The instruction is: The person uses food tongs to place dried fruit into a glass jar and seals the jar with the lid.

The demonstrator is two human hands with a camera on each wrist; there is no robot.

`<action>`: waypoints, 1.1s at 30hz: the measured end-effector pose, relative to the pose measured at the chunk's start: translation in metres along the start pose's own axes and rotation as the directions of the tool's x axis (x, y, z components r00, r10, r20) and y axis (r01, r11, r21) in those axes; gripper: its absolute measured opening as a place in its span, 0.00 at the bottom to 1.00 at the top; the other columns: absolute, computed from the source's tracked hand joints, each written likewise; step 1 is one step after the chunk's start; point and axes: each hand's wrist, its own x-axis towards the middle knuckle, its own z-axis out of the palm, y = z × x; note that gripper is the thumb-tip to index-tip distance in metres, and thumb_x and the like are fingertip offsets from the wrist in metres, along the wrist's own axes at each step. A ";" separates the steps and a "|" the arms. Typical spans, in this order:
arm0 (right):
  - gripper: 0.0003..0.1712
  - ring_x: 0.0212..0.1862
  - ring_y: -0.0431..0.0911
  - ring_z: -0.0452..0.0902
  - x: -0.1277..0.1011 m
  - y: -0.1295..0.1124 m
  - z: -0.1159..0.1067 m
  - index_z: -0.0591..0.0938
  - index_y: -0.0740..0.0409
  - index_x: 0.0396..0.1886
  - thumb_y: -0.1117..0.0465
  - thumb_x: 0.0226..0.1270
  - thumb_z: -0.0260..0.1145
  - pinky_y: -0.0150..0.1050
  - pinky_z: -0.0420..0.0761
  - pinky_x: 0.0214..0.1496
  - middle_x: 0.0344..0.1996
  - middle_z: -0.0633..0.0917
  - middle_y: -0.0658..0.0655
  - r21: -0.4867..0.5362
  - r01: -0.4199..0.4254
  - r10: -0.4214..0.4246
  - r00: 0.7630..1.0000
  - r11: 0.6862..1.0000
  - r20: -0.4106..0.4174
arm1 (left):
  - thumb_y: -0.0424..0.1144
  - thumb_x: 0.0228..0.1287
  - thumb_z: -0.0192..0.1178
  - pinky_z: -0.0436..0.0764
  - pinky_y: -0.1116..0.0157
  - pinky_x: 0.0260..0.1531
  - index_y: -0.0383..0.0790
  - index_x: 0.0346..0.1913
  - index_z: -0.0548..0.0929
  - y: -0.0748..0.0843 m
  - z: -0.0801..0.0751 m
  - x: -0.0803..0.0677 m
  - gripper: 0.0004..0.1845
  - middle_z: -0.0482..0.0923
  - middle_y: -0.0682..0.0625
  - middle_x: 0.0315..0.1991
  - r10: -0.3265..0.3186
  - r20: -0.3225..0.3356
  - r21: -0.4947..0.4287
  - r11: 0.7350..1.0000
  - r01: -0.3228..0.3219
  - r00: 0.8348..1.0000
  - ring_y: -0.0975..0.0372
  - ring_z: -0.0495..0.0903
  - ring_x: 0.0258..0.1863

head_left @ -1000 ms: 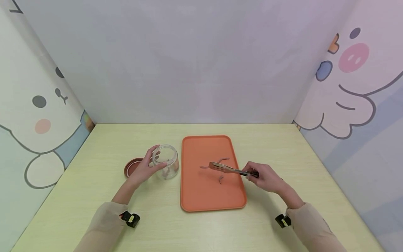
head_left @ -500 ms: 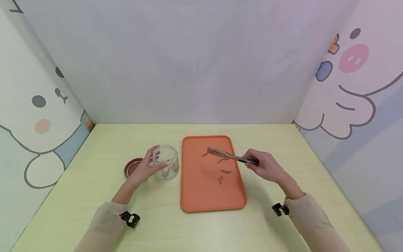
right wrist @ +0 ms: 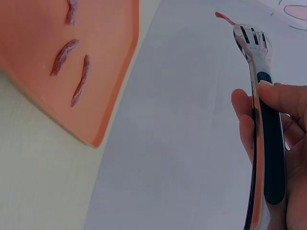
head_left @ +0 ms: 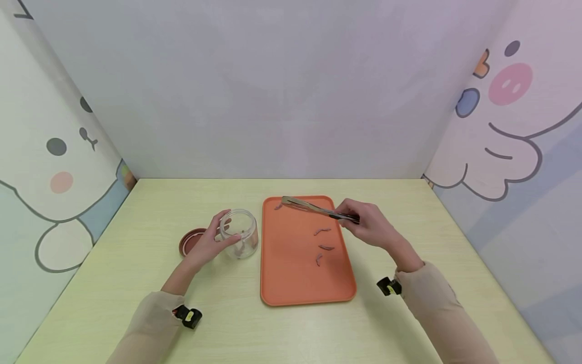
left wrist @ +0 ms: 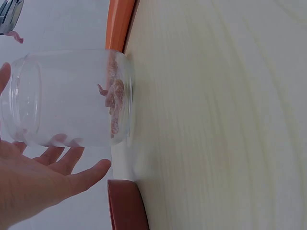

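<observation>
My right hand grips a pair of metal tongs with dark handle panels. A reddish dried meat strip sticks out of the tong tips, held above the far left of the orange tray. Three more meat strips lie on the tray's right half. My left hand holds a clear glass jar upright on the table, just left of the tray, with thumb and fingers around its upper part. Several meat pieces lie on the jar's bottom, seen through the glass in the left wrist view. The jar's mouth is uncovered.
A round brown-red lid lies on the table left of the jar, partly behind my left hand. The pale wood table meets a grey-white wall at the back. Cartoon-printed side walls stand left and right.
The tongs have lifted a meat strip off the tray and carried it up and to the left. Another strip has come into view on the tray. The left hand and jar stay still.
</observation>
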 end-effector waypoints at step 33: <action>0.09 0.16 0.35 0.60 0.048 -0.025 0.063 0.76 0.56 0.36 0.71 0.56 0.62 0.31 0.62 0.17 0.25 0.78 0.44 0.019 0.065 -0.065 0.998 0.998 0.020 | 0.50 0.56 0.59 0.59 0.44 0.51 0.51 0.67 0.46 0.000 0.000 -0.001 0.42 0.52 0.38 0.64 0.000 0.013 -0.013 1.000 0.000 1.000 0.43 0.49 0.62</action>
